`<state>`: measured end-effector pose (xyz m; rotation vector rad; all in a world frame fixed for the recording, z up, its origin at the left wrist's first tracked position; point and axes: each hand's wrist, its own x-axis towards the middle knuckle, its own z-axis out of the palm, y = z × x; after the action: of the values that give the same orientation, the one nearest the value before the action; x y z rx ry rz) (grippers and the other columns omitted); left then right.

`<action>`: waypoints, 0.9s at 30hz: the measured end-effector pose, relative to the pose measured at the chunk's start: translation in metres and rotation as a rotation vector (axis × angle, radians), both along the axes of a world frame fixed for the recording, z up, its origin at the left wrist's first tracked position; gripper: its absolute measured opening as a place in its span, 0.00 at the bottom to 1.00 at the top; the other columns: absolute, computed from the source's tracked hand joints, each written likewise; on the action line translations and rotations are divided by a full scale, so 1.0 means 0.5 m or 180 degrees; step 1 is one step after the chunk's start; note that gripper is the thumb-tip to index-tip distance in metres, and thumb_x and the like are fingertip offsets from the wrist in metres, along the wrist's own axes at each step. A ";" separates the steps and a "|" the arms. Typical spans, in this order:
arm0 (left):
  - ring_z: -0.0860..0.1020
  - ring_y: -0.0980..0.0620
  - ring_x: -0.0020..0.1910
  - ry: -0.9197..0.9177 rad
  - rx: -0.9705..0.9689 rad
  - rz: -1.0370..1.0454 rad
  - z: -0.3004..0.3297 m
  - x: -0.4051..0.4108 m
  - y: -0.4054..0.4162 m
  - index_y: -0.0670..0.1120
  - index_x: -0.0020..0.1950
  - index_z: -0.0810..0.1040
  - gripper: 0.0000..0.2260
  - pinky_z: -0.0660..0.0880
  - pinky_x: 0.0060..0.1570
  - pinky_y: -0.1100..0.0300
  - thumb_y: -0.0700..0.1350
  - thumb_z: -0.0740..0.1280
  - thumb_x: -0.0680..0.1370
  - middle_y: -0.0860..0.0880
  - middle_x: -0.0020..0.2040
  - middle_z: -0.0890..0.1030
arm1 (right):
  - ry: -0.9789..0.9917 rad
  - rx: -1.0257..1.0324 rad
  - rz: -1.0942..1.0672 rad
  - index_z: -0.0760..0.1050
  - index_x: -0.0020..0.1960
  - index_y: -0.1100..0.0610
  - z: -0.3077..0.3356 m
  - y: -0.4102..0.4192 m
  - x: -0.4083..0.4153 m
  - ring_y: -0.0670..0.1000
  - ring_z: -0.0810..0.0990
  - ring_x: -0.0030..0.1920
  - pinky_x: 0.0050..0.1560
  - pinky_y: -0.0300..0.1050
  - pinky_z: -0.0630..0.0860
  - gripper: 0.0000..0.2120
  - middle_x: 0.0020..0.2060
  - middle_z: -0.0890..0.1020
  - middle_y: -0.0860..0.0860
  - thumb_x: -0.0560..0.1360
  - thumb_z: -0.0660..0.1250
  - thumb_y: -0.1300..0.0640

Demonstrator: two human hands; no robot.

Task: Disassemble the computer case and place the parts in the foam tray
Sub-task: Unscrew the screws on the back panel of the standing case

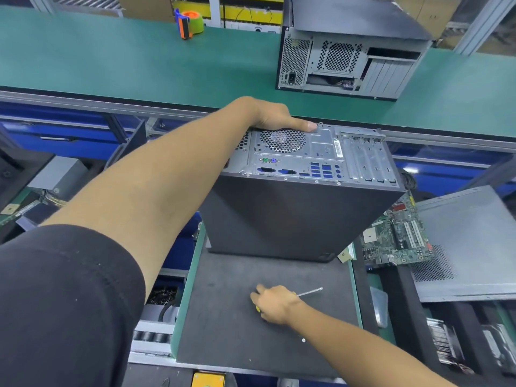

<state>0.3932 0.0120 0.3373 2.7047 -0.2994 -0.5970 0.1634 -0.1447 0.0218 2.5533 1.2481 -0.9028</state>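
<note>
A black computer case (pixel 296 216) stands on end on the dark work mat (pixel 229 325), its metal rear panel with ports and fan grille facing up. My left hand (pixel 275 115) grips the far top edge of the case, thumb lying along the rim. Near the mat's middle my right hand (pixel 275 303) holds a screwdriver (pixel 310 291) with a yellow handle; its metal shaft points right, low over the mat.
A second computer case (pixel 351 51) stands on the green conveyor (pixel 111 60) beyond, near a tape dispenser (pixel 191 22). To the right lie a motherboard (pixel 396 236) and a grey side panel (pixel 469 241). Other removed parts sit at the left and lower right.
</note>
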 end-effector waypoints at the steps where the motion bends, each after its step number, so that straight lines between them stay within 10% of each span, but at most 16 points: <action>1: 0.67 0.43 0.76 -0.0012 0.0093 -0.0064 0.003 0.004 -0.001 0.45 0.76 0.71 0.56 0.61 0.75 0.43 0.85 0.55 0.63 0.45 0.78 0.69 | 0.0014 -0.0015 -0.0017 0.71 0.62 0.62 0.001 -0.001 0.001 0.66 0.81 0.48 0.36 0.55 0.68 0.12 0.59 0.72 0.61 0.80 0.62 0.59; 4: 0.73 0.45 0.69 -0.0107 0.0208 -0.0209 -0.008 0.019 0.006 0.45 0.74 0.74 0.55 0.65 0.70 0.46 0.86 0.53 0.64 0.48 0.74 0.73 | 0.0066 0.0019 -0.0156 0.71 0.62 0.61 0.009 -0.003 0.010 0.66 0.81 0.49 0.41 0.55 0.71 0.14 0.60 0.72 0.60 0.79 0.64 0.56; 6: 0.79 0.50 0.50 -0.0158 0.0156 -0.0236 -0.018 0.030 0.010 0.45 0.60 0.82 0.51 0.69 0.57 0.50 0.86 0.54 0.63 0.52 0.55 0.83 | 0.0080 0.0079 -0.0211 0.70 0.63 0.60 0.015 -0.007 0.014 0.66 0.80 0.50 0.42 0.54 0.71 0.18 0.59 0.73 0.60 0.78 0.64 0.51; 9: 0.68 0.56 0.28 -0.0253 0.0061 -0.0237 -0.020 0.039 0.011 0.37 0.45 0.76 0.48 0.70 0.42 0.53 0.85 0.56 0.64 0.52 0.27 0.69 | 0.0022 0.0195 -0.0260 0.70 0.62 0.59 0.030 -0.011 0.015 0.66 0.80 0.49 0.43 0.53 0.70 0.19 0.58 0.74 0.60 0.78 0.64 0.48; 10: 0.67 0.57 0.27 -0.0286 0.0037 -0.0243 -0.020 0.038 0.011 0.36 0.48 0.75 0.48 0.71 0.52 0.59 0.84 0.57 0.66 0.50 0.27 0.67 | -0.0014 0.0252 -0.0265 0.71 0.61 0.59 0.036 -0.012 0.017 0.66 0.80 0.49 0.43 0.53 0.70 0.18 0.58 0.74 0.60 0.78 0.63 0.49; 16: 0.59 0.52 0.27 -0.0274 -0.0100 -0.0270 -0.008 0.003 0.003 0.50 0.33 0.60 0.36 0.56 0.36 0.53 0.83 0.61 0.64 0.56 0.27 0.61 | -0.0303 0.0528 -0.0450 0.70 0.60 0.59 0.109 -0.031 0.046 0.65 0.80 0.50 0.42 0.53 0.69 0.14 0.57 0.74 0.59 0.78 0.63 0.53; 27: 0.63 0.53 0.26 -0.0282 -0.0017 -0.0313 0.019 -0.081 -0.014 0.51 0.33 0.65 0.34 0.62 0.33 0.56 0.82 0.66 0.62 0.54 0.27 0.65 | -0.0482 0.0447 -0.0540 0.72 0.62 0.57 0.212 -0.063 0.093 0.64 0.80 0.56 0.46 0.50 0.73 0.13 0.57 0.79 0.59 0.78 0.61 0.59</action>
<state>0.3525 0.0050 0.3470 2.7284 -0.4588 -0.5036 0.2098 -0.1764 0.1279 2.8125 1.1023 -0.6561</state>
